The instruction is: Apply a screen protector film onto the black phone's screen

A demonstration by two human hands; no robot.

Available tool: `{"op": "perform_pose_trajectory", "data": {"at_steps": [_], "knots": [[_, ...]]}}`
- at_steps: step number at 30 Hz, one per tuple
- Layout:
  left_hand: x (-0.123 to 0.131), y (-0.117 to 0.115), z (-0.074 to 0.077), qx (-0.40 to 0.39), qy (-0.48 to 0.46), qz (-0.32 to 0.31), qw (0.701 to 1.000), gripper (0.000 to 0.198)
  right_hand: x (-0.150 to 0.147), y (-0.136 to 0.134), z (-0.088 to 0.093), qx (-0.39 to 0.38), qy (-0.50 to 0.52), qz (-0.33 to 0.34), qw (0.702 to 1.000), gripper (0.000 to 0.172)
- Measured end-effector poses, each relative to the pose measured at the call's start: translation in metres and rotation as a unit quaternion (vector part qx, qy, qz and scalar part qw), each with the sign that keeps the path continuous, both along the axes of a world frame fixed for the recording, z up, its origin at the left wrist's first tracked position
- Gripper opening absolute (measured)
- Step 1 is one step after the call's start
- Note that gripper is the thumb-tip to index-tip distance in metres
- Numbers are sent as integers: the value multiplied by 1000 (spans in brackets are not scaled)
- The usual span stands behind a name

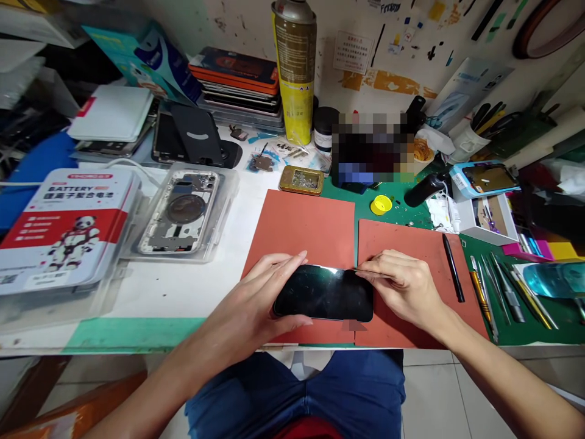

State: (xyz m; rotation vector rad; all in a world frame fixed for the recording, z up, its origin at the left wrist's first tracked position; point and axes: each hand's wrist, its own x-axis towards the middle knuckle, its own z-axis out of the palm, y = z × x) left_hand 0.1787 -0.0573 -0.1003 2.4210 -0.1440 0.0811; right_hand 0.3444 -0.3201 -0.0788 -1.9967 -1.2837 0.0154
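Note:
A smartphone [326, 296] with a dark, glossy screen lies sideways across two reddish-brown mats. My left hand [269, 296] grips its left end, fingers along the far edge and thumb along the near edge. At the phone's far right corner, my right hand [397, 280] is closed in a pinch. A thin dark sliver shows at those fingertips against the phone's edge; its kind is hidden. On the right mat [411, 244], a black pen-like tool [453, 268] lies beyond my right hand.
Several slim hand tools [503, 292] lie at the right. An opened phone body [180, 210] rests in a clear plastic case at the left, beside a battery box [68, 225]. Behind the mats stand a small tin [301, 180], a yellow cap [381, 205] and a tall spray can [297, 73].

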Motion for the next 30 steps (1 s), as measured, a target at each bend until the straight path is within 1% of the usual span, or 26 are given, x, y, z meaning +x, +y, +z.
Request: {"op": "perform_pose_trajectory", "data": {"at_steps": [2,4,6,7,8,9,10,12,13,14,16,18,19,20,22,23,24,26,28,30], "knots": [[0,0,1,8,-4,3,1000,89,0,-1,-1,-6,18,-9,1000,17],[0,1,2,17,-7,0,1000,91,-1,-6,2,-22,57,-18,998,15],[1,3,4,27,-9,-10,1000,91,-1,-18,7,-42,128,-26,991,22],[1,5,5,33,-12,-17,999,90,1,-26,10,-42,164,-43,985,25],[2,7,6,40,-18,-26,999,89,5,-36,12,-31,191,-77,978,24],[3,8,7,47,-26,-36,998,87,11,-45,13,-9,201,-129,971,23],[3,10,8,56,-36,-46,997,84,20,-54,13,24,195,-196,961,22],[6,13,8,73,-63,-63,993,78,44,-67,10,97,138,-331,928,30],[7,14,8,79,-77,-68,992,75,59,-71,7,121,106,-374,913,37],[8,14,8,82,-87,-72,990,74,75,-72,3,129,72,-394,907,46],[9,15,6,81,-100,-72,989,74,106,-66,-4,98,13,-418,903,69],[9,15,4,76,-98,-65,990,75,132,-50,-10,57,-2,-431,901,90],[8,15,3,74,-94,-60,991,75,141,-41,-13,43,7,-433,900,93],[8,15,3,71,-90,-56,992,75,147,-33,-15,36,22,-433,900,91],[6,14,3,67,-84,-51,993,74,152,-19,-15,32,44,-429,902,76],[6,14,3,64,-83,-49,993,73,150,-16,-13,34,39,-427,903,67],[6,14,3,59,-82,-48,994,73,145,-16,-10,41,21,-421,906,61],[6,14,4,48,-78,-44,995,72,127,-23,2,59,-37,-394,917,53],[7,14,4,34,-75,-38,996,71,100,-36,17,63,-88,-330,938,47],[8,14,4,22,-70,-34,997,71,68,-51,30,23,-126,-246,961,42]]}}
